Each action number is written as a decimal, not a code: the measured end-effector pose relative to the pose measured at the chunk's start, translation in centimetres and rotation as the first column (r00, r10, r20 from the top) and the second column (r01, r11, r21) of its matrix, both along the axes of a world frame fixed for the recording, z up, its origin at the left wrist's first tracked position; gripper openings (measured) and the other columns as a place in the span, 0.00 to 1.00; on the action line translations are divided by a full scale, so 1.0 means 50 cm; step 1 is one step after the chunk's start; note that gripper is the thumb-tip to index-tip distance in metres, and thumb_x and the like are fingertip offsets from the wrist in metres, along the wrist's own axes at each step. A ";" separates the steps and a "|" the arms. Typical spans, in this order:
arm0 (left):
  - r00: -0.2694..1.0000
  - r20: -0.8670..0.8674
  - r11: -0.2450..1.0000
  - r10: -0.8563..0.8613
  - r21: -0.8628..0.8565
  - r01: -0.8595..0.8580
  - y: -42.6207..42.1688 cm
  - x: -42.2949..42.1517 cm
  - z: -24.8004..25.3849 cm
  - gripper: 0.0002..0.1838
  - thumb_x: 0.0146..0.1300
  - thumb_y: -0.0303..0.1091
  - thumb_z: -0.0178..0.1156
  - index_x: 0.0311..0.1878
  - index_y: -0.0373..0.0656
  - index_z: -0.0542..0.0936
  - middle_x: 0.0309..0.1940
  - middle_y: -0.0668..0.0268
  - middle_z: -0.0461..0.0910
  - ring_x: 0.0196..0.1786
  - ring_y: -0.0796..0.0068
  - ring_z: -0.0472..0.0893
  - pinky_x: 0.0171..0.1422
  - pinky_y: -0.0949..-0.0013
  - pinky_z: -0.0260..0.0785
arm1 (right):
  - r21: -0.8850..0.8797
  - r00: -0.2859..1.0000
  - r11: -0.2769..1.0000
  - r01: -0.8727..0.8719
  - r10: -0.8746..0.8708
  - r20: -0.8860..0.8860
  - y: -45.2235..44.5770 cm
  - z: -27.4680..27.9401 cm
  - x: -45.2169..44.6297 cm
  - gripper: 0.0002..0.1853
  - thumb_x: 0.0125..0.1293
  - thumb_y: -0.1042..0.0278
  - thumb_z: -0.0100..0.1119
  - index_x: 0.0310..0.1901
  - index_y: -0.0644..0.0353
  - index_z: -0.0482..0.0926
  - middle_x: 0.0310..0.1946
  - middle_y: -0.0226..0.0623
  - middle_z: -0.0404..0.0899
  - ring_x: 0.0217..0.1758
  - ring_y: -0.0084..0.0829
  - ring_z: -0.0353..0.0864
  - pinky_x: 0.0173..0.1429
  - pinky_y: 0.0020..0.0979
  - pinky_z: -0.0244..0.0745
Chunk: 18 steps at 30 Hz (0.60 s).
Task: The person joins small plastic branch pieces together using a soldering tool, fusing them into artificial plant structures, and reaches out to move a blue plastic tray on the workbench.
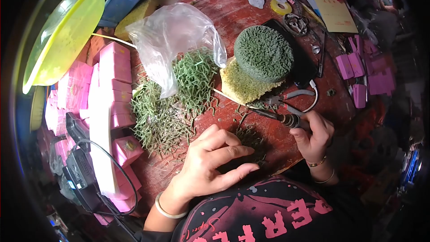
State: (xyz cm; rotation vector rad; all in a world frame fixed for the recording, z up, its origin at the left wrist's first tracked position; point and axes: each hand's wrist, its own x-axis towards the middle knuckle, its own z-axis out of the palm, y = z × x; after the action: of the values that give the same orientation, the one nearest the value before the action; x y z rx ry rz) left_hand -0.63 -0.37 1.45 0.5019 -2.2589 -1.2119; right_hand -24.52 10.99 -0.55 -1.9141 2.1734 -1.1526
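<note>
My right hand [313, 136] is closed around the black grip of a pen-like tool [290, 120], which resembles a soldering iron. Its dark shaft points left across the table. Over a small heap of dark green curly pieces [251, 138] is my left hand [217, 159], fingers bent and thumb apart from the index finger. Nothing shows between them. Beyond it lies a larger pile of green curly pieces [163, 118], with more spilling from a clear plastic bag [179, 24]. A round, rough green block [263, 54] rests on a yellow sponge-like pad [242, 83].
Pliers with grey handles [299, 94] lie beside the pad, near a black flat device [295, 58]. Pink blocks [114, 69] are stacked at left, below a yellow-green basin [67, 31]. Tape [281, 6] and an envelope [333, 13] lie at the back right of the red table [215, 13].
</note>
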 end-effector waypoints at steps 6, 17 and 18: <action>0.722 0.117 0.731 0.681 -0.148 -0.666 -0.004 0.013 -0.011 0.13 0.51 0.26 0.74 0.36 0.39 0.78 0.33 0.62 0.75 0.32 0.64 0.73 0.38 0.63 0.66 | -0.018 1.000 1.000 -0.013 0.013 -0.003 -0.005 0.001 0.000 0.29 0.62 0.39 0.64 0.27 0.63 0.73 0.15 0.33 0.65 0.15 0.31 0.67 0.21 0.31 0.61; 0.710 0.111 0.652 0.695 -0.513 -0.559 -0.031 0.025 -0.036 0.15 0.48 0.25 0.72 0.37 0.40 0.76 0.35 0.59 0.70 0.40 0.58 0.71 0.44 0.59 0.65 | 0.009 0.999 0.999 -0.049 0.049 -0.025 -0.009 0.003 0.001 0.27 0.60 0.42 0.68 0.29 0.64 0.77 0.17 0.35 0.72 0.16 0.32 0.73 0.22 0.30 0.66; 0.716 0.117 0.665 0.688 -0.497 -0.557 -0.030 0.026 -0.037 0.14 0.48 0.24 0.71 0.36 0.40 0.77 0.35 0.59 0.70 0.39 0.57 0.71 0.44 0.59 0.65 | 0.011 0.999 0.999 -0.048 0.048 -0.026 -0.010 0.003 0.000 0.27 0.60 0.42 0.68 0.28 0.64 0.76 0.17 0.35 0.72 0.16 0.33 0.73 0.21 0.30 0.66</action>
State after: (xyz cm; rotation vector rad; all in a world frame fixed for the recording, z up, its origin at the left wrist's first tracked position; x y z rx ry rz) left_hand 0.66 -1.88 -0.40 1.2313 -2.1807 -0.2701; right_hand -24.51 10.51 -0.39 -1.9773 2.1295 -1.1131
